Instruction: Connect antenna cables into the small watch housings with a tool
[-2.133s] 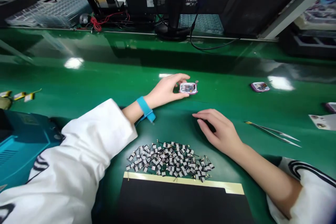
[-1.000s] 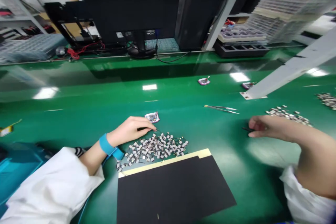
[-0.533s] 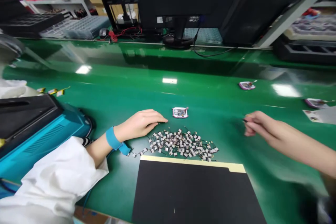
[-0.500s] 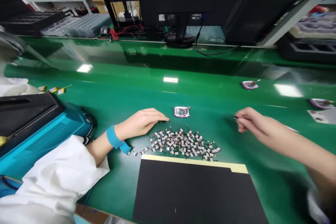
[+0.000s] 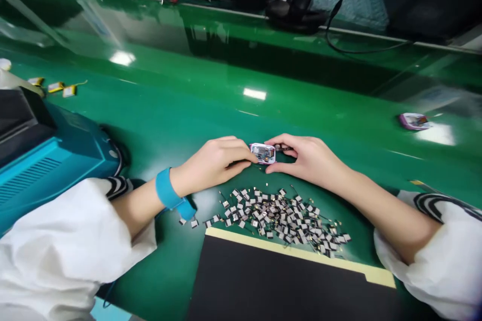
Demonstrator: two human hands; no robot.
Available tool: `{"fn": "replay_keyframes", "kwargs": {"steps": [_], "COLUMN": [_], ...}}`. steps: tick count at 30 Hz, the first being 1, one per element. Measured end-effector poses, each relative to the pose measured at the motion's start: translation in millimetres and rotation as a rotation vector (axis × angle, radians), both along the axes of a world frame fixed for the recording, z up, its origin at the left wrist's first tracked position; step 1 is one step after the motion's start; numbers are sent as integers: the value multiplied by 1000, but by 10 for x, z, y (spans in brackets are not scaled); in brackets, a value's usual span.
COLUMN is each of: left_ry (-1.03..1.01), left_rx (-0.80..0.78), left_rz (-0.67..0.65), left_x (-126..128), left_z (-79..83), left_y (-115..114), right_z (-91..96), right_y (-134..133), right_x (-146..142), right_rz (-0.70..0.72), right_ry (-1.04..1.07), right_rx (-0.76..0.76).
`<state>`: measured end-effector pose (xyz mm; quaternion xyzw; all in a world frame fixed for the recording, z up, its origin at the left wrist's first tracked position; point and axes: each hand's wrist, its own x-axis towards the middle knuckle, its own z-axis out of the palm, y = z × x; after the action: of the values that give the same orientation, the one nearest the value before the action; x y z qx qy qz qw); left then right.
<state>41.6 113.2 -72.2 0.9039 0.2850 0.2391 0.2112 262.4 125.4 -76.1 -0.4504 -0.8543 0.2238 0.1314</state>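
A small white and purple device case (image 5: 262, 153) with an exposed circuit board lies on the green belt (image 5: 181, 110). My left hand (image 5: 213, 163), with a blue wrist strap (image 5: 168, 191), pinches the case's left edge. My right hand (image 5: 307, 159) grips its right side, fingers curled, and a thin dark piece shows between those fingertips by the case. Just in front of both hands lies a heap of several small grey square parts with thin leads (image 5: 278, 215).
A black mat with a tan edge (image 5: 286, 281) lies nearest me. A teal machine (image 5: 45, 155) stands at the left. A second purple case (image 5: 413, 121) sits far right. Small yellow parts (image 5: 56, 86) lie far left; a monitor base and cables (image 5: 297, 7) stand behind the belt.
My right hand has come in from the right and closed on the case. My left hand has slid forward onto the case's left edge. The view has tilted down.
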Motion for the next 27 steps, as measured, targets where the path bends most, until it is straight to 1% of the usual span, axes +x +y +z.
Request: {"fn": "replay_keyframes", "kwargs": {"steps": [2,4,6,8,10,13,16,18,20,23,25,27], "left_ry": [11,92,203,282,316,352,382,354,276,136,48,-30], "left_rx": [-22,9,94,164,193,201,215,222,185,45,-61,-167], "left_rz": [121,209,257,271,281,275,238,263,327,411,416,394], "left_x": [-86,-166,-222,-246,-251,-261,-285,-294,-288,-250,-209,-172], "left_z": [26,38,37,33,31,41,55,60,57,29,-3,-21], "left_y": [-33,-55,-67,-75,-84,-97,-89,-66,-34,12,31,36], "right_z": [8,-11,-50,-88,-107,-96,-68,-58,-60,-83,-107,-128], "right_y": [56,103,136,151,149,137,138,152,170,187,183,168], "right_x": [-105,-182,-231,-256,-255,-184,-46,37,79,63,31,4], "right_rz": [20,41,51,38,14,13,128,228,302,347,342,328], "right_ry": [-58,-84,-86,-77,-47,60,161,199,223,213,166,106], "right_rx": [47,130,205,233,200,94,13,-2,15,88,161,226]}}
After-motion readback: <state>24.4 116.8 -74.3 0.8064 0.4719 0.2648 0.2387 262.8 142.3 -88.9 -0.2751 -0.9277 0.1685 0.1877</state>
